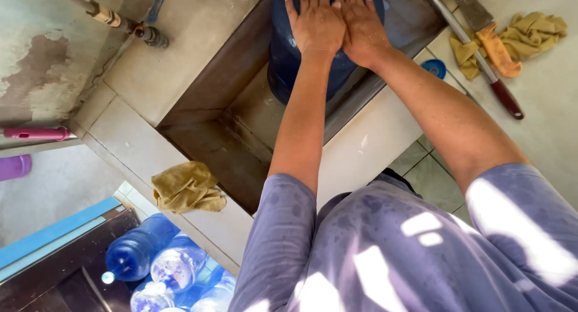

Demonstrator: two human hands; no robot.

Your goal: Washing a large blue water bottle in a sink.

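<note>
A big dark blue water jug stands in a tiled sink basin. My left hand lies flat on the jug's side with fingers spread. My right hand presses flat against the jug right beside it, the two hands touching edge to edge. Both arms are stretched forward over the basin's rim. The jug's top is hidden beyond the frame's upper edge.
A yellow rag lies on the basin's tiled rim at lower left. Several blue water jugs lie below it. A small blue cap, a long-handled tool and another yellow rag are at the right. A pipe with tap runs at upper left.
</note>
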